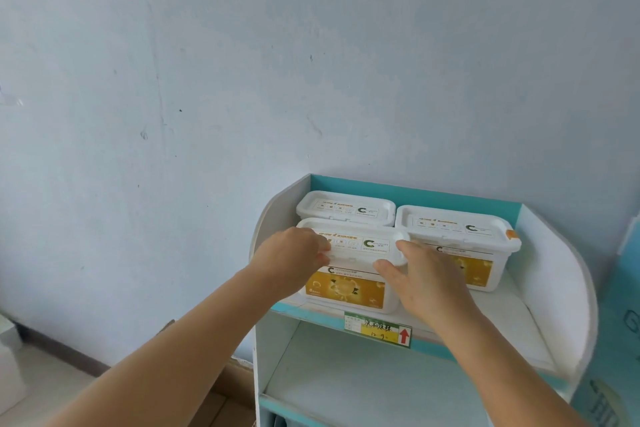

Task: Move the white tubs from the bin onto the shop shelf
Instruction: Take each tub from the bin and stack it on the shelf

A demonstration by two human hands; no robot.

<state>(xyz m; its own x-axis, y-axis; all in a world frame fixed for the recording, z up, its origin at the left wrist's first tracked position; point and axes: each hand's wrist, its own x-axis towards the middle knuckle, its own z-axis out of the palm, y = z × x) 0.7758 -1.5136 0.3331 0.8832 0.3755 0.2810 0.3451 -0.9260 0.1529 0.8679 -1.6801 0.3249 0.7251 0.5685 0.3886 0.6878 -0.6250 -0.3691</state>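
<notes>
Hands (294, 255) (424, 279) hide front tub's (349, 274) lid corners.

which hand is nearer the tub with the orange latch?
Right. The right hand grips the front tub's right end, just beside the tub with the orange latch. The left hand is on the front tub's far left end.

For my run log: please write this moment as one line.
stage: placing | both hands hold front tub | top shelf | tubs there: three | bin: unseen
</notes>
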